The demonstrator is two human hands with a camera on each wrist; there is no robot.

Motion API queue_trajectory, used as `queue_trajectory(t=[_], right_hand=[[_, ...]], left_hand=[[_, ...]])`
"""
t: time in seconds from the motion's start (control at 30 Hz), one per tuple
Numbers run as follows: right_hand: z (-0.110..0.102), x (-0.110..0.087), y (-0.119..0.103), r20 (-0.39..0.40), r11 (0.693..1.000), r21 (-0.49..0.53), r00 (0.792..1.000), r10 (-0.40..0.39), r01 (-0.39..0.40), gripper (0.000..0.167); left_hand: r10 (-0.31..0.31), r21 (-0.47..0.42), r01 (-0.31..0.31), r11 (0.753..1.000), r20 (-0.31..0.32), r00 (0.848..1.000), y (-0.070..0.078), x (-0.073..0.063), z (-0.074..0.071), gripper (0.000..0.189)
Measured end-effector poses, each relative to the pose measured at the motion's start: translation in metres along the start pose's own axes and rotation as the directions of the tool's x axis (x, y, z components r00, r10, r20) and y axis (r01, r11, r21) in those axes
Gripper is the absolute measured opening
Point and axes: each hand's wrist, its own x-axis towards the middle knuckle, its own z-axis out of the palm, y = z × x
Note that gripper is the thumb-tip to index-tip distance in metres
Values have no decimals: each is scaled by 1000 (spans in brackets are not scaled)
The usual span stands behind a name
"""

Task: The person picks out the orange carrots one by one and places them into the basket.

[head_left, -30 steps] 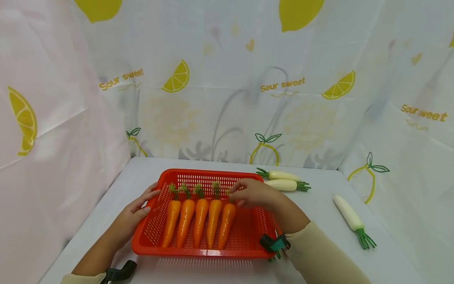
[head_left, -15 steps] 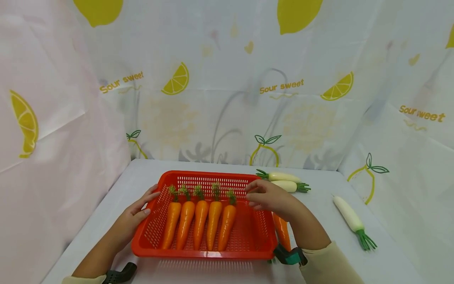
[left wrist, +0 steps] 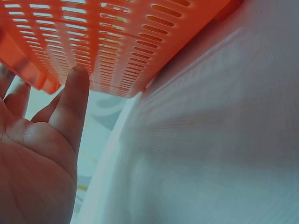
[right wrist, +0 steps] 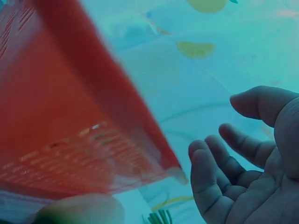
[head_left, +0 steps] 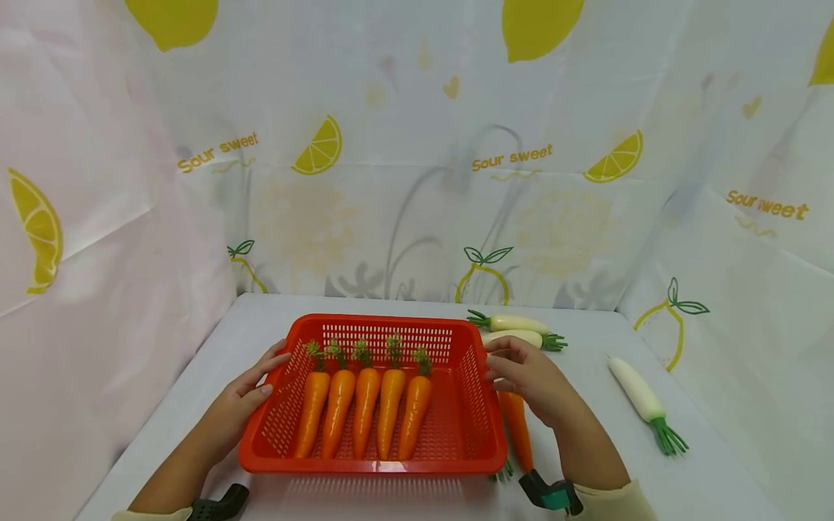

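Note:
A red plastic basket (head_left: 373, 467) with slotted walls sits in the middle of the head view. Several carrots (head_left: 363, 412) with leafy tops lie side by side on its floor, toward the left. At the basket's left side is my left hand (head_left: 237, 401), its fingertips at the rim; the left wrist view shows the extended thumb (left wrist: 74, 102) against the slotted wall. My right hand (head_left: 531, 376) is just outside the right rim, fingers loosely bent. In the right wrist view a gap separates that hand from the basket, and nothing is in its grasp.
Another carrot (head_left: 517, 427) lies outside the basket, beside its right wall. Two white radishes (head_left: 519, 323) rest behind the right hand, and a third radish (head_left: 638, 391) lies farther right on the white table (head_left: 586, 347). Green leaves (head_left: 502, 472) poke out by the basket's near right corner.
My right hand has left the top of the rightmost carrot inside the basket and moved right, out past the rim. The left hand has stayed at the left side.

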Motion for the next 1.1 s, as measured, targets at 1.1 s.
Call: queue_trajectory(t=[1.1], right_hand=[[-13,-2,61,-341,923,-351,939,33,-160,36]], left_hand=[[10,-12,-10,1000,2,1000,-1,0,1,50]])
